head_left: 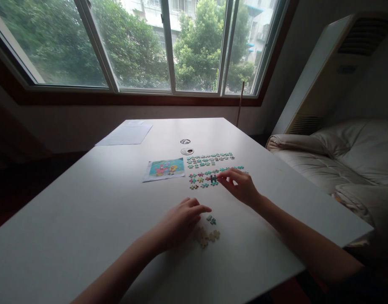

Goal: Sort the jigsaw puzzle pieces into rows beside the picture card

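Several small jigsaw pieces (209, 159) lie spread in rows on the white table (86, 219). My right hand (241, 185) reaches into the nearer row, thumb and fingers pinched on a dark piece (213, 179). My left hand (181, 221) rests on the table closer to me, fingers loosely curled and stretched forward, holding nothing. Just right of it lie a few pieces face down (207, 236) and one coloured piece (211, 219). A colourful cartoon reference picture (165, 169) lies left of the rows.
A sheet of paper (126, 134) lies at the far left of the table. Two small round objects (186, 146) sit beyond the pieces. A padded sofa (339, 156) stands at the right, close to the table edge. Large windows fill the far wall.
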{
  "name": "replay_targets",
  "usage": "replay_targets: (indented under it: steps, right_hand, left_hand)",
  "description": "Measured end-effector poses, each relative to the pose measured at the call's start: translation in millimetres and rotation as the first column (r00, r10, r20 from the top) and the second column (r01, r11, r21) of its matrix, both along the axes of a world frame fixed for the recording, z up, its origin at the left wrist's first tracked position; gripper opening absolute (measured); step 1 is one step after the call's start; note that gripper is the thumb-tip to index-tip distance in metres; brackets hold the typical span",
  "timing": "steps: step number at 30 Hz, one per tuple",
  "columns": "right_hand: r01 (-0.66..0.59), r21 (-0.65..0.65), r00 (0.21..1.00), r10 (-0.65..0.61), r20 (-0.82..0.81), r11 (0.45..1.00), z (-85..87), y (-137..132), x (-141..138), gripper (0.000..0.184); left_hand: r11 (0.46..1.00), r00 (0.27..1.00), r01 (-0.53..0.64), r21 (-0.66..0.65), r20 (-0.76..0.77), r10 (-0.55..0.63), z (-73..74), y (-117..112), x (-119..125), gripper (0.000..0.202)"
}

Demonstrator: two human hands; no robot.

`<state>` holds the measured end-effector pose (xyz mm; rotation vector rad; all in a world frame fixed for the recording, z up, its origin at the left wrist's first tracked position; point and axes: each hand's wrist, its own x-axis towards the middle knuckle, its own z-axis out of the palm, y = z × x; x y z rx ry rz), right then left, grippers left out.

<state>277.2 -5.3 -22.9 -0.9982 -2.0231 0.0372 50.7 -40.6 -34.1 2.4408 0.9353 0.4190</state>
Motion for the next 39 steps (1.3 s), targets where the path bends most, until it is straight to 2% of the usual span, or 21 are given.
replay_targets:
  steps: [2,6,16,20,24,27,31,34,39]
  right_hand:
    - [0.001,0.027,1.0,-0.001,-0.023,1.0,1.4,-0.7,1.0,0.014]
    - [-0.005,0.06,0.998,0.008,-0.057,0.998,2.9,-3.4,0.9,0.012]
    - [-0.013,0.036,1.0,0.013,-0.01,0.999,1.4,0.0,3.6,0.015]
    - [0.01,-0.078,0.989,0.001,0.148,0.997,4.6,10.9,16.6,0.018]
    - [0.043,-0.245,0.965,0.023,0.261,0.969,2.2,30.7,44.1,0.017]
    - [0.071,-0.397,0.962,0.043,0.27,0.915,-3.5,43.6,64.8,0.02]
    - [0.116,-0.573,0.961,0.053,0.27,0.811,-8.8,51.0,78.0,0.026]
    - [0.133,-0.621,0.957,0.062,0.282,0.772,-10.1,52.0,79.3,0.027]
    - [0.135,-0.602,0.948,0.073,0.308,0.787,-11.7,53.2,79.4,0.028]
  left_hand:
    - [0.997,0.996,0.042,0.057,-0.077,-0.037,2.5,-3.3,1.0,0.038]
    - [0.993,0.988,0.051,0.109,-0.149,-0.034,4.8,-2.1,-1.2,0.036]
    - [0.982,0.968,-0.025,0.185,-0.241,0.07,10.5,9.5,-12.5,0.017]
    - [0.986,0.956,-0.04,0.165,-0.282,0.086,14.7,11.5,-16.9,0.014]
    - [0.986,0.956,-0.044,0.162,-0.279,0.088,16.3,13.2,-21.5,0.014]
    - [0.986,0.955,-0.045,0.161,-0.283,0.09,17.4,12.9,-23.4,0.015]
    - [0.988,0.95,-0.039,0.146,-0.3,0.082,19.8,11.7,-24.8,0.015]
    - [0.99,0.95,-0.038,0.136,-0.302,0.078,20.4,11.3,-26.1,0.015]
    - [0.991,0.956,-0.035,0.125,-0.284,0.07,17.5,12.7,-27.8,0.014]
